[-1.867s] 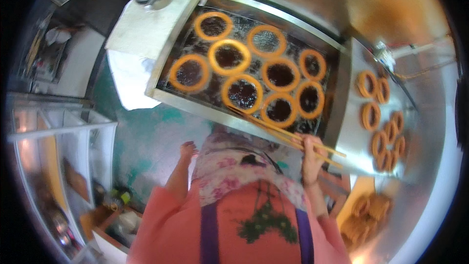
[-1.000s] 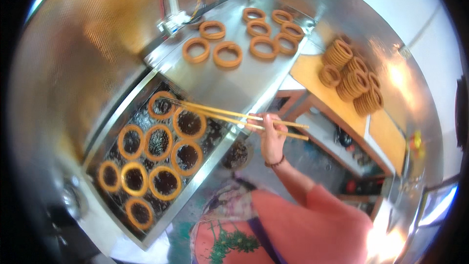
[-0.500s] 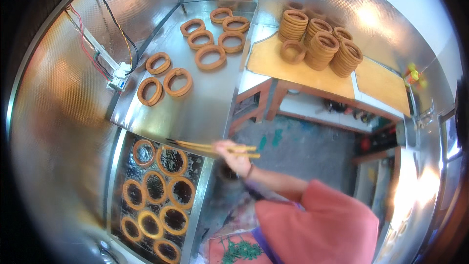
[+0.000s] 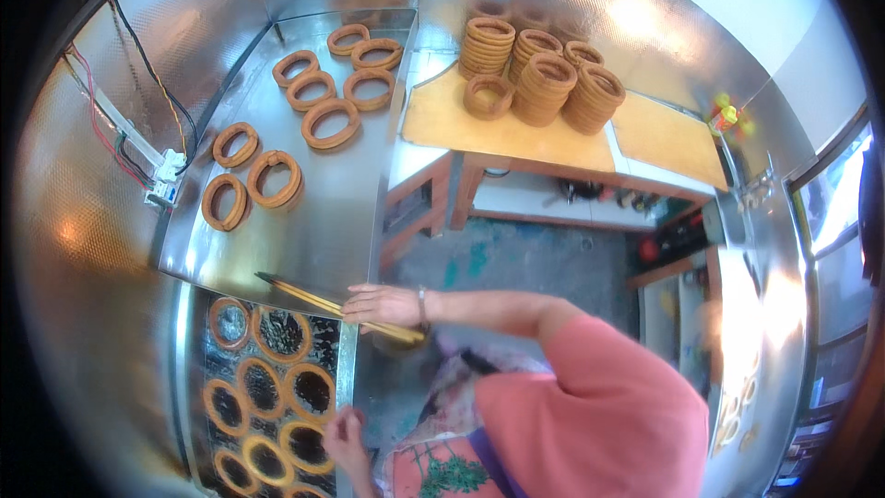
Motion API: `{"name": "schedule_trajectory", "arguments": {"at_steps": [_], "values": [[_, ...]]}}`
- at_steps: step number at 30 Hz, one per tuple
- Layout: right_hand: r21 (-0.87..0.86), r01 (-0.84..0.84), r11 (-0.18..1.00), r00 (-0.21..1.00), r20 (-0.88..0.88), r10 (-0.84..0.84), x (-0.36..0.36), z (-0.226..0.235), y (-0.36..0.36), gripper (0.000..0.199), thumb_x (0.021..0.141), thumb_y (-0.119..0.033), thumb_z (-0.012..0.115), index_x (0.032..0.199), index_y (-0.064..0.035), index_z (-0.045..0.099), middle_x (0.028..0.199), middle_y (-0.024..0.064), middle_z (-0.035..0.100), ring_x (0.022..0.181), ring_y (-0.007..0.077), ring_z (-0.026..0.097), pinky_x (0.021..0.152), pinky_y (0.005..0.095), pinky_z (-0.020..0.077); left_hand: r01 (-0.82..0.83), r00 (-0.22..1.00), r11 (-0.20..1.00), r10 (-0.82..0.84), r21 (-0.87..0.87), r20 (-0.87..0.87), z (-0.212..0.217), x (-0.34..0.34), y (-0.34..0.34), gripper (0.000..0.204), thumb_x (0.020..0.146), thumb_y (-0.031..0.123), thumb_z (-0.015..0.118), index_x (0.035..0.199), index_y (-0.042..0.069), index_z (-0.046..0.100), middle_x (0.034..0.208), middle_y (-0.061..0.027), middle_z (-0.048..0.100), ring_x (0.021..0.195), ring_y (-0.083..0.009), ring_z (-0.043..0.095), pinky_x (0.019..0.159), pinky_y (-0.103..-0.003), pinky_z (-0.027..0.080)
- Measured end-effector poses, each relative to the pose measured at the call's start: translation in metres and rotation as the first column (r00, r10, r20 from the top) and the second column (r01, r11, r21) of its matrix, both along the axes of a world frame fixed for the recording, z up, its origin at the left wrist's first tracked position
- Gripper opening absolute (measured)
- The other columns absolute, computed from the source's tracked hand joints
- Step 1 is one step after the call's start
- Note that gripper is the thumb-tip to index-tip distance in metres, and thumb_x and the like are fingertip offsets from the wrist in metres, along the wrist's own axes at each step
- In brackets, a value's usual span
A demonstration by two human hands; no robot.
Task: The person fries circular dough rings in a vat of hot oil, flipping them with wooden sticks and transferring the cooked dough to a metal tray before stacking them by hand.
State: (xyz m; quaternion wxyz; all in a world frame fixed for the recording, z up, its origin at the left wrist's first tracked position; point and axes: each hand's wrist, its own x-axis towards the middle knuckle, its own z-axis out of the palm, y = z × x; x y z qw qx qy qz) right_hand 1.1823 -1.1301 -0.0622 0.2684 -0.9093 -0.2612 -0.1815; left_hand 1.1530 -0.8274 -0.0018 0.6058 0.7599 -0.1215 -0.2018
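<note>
My right hand (image 4: 383,304) lies over a pair of long yellow chopsticks with dark tips (image 4: 318,300), its fingers pointing left across them. The chopsticks slant over the boundary between the metal tray (image 4: 323,221) and the fryer (image 4: 347,360). By the fryer's right rim is my left hand (image 4: 343,438), loosely bent and a little blurred, with nothing visible in it. Several golden dough rings (image 4: 309,389) float in the fryer's dark oil; a paler ring (image 4: 267,459) is near the bottom. Browner fried rings (image 4: 330,124) lie on the tray.
Stacks of brown rings (image 4: 546,88) stand on a yellow board (image 4: 433,120) on the counter at the back right. Wires and a socket (image 4: 168,175) are on the left metal wall. A shelf (image 4: 544,203) with dark items sits below the counter.
The view has shifted, so the scene sits further left. My right hand has turned flatter over the chopsticks, close to the tray's corner. My left hand has come into view beside the fryer.
</note>
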Motion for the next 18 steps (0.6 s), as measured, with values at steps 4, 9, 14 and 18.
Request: {"name": "schedule_trajectory", "arguments": {"at_steps": [4,9,14,18], "values": [[-0.034,-0.046,0.998,0.999,-0.003,0.046,0.000,0.007,-0.011,0.037,0.083,-0.017,0.050,0.117,-0.0023,0.050,0.120,0.0153,0.049,0.113,0.0281,0.046,0.102,0.0394,0.0314,0.032,0.996,0.999,-0.031,-0.017,0.089,0.031,0.050,-0.094,0.029,0.082,0.002,0.055,0.111,-0.002,0.053,0.099,-0.0098,0.058,0.093,-0.0163,0.055,0.085,-0.028,0.043],[0.055,-0.105,0.993,0.993,0.061,0.102,-0.005,0.010,-0.030,0.037,0.078,-0.007,0.048,0.114,0.0007,0.049,0.120,0.0159,0.048,0.109,0.0314,0.047,0.100,0.0409,0.0327,0.220,0.789,0.915,-0.371,0.338,0.491,0.008,0.089,-0.169,0.034,0.087,0.016,0.049,0.115,-0.003,0.052,0.102,-0.0169,0.059,0.092,-0.0292,0.057,0.085,-0.035,0.043],[0.108,0.041,0.993,0.994,0.098,-0.051,-0.049,0.024,-0.112,0.038,0.077,-0.012,0.056,0.114,-0.0048,0.052,0.118,0.0127,0.050,0.108,0.0279,0.050,0.095,0.0356,0.0392,0.237,0.842,0.799,-0.453,0.552,0.293,0.011,0.098,-0.198,0.032,0.088,0.019,0.047,0.109,-0.003,0.055,0.096,-0.0230,0.060,0.089,-0.0341,0.059,0.078,-0.036,0.046],[0.128,0.290,0.948,0.957,-0.029,-0.288,-0.103,0.011,-0.209,0.029,0.077,-0.012,0.060,0.105,-0.0040,0.058,0.112,0.0134,0.056,0.096,0.0268,0.057,0.081,0.0350,0.0482,0.164,0.957,0.715,-0.283,0.680,0.067,0.025,0.099,-0.229,0.031,0.087,0.019,0.051,0.109,-0.002,0.055,0.088,-0.0208,0.061,0.081,-0.0318,0.061,0.070,-0.036,0.047]]}}
